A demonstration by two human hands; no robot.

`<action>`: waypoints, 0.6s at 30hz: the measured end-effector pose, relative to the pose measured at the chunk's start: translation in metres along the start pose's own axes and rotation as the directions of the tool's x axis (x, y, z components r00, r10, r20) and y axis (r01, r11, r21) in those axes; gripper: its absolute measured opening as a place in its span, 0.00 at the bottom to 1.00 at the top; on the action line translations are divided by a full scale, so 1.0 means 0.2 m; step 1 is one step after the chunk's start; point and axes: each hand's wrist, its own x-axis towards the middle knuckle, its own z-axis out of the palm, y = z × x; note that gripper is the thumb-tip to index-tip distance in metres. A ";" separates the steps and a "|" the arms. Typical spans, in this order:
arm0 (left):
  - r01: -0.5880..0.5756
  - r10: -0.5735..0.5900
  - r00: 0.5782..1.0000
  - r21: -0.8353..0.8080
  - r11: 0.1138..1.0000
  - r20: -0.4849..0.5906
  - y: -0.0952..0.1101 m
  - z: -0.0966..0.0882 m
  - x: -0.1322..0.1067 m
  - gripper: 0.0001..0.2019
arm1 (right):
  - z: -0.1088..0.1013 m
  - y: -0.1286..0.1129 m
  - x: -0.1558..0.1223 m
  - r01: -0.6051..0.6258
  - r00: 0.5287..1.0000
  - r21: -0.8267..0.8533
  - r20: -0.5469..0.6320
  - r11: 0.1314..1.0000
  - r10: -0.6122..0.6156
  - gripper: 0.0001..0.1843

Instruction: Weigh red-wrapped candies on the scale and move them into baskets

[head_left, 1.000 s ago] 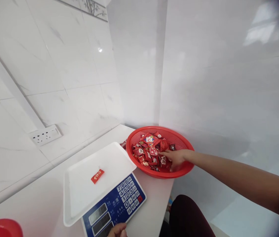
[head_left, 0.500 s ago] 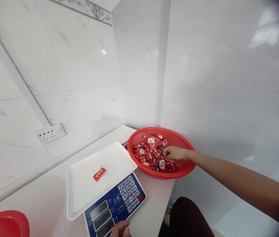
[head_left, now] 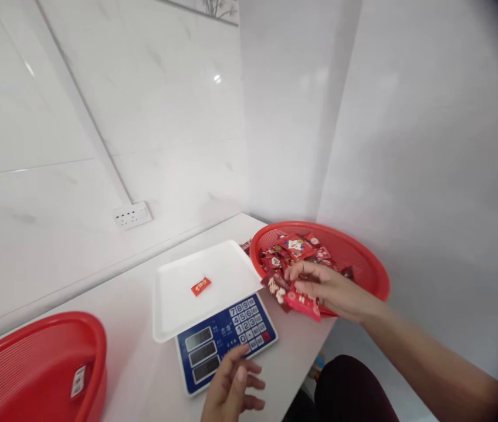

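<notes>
From the wearer's head view: the right hand (head_left: 330, 290) pinches small red packets (head_left: 302, 303) between thumb and fingers; they hang from the fingertips over the near rim of a red basket (head_left: 369, 264) of similar packets. The left hand (head_left: 231, 390), empty, palm turned inward, fingers loosely curled and spread, is at the scale's (head_left: 224, 330) near edge. The right forearm reaches in from the lower right.

Glossy plastic baskets (head_left: 369, 269), shiny film-like packets (head_left: 303, 305), smooth plastic scale tray (head_left: 226, 264), glossy marbled wall tiles (head_left: 165, 105)
</notes>
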 end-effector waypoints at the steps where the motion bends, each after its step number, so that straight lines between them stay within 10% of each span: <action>1: 0.008 -0.007 1.000 -0.038 0.999 0.019 0.03 0.02 -0.02 0.29 | 0.09 0.01 -0.02 0.025 0.997 0.039 0.073 0.999 -0.028 0.12; 8: -0.079 0.080 0.995 -0.009 0.997 0.068 0.15 0.02 -0.02 0.16 | 0.53 0.22 -0.10 -0.130 0.962 0.276 0.267 0.952 0.054 0.12; 13: -0.160 0.167 0.985 0.165 0.973 -0.033 0.15 -0.04 -0.02 0.18 | 0.58 0.28 -0.10 -0.219 0.959 0.330 0.244 0.918 0.141 0.20; 18: -0.191 0.170 0.981 0.351 0.917 0.092 0.17 -0.03 -0.04 0.16 | 0.59 0.25 -0.09 -0.261 0.946 0.390 0.285 0.883 0.153 0.19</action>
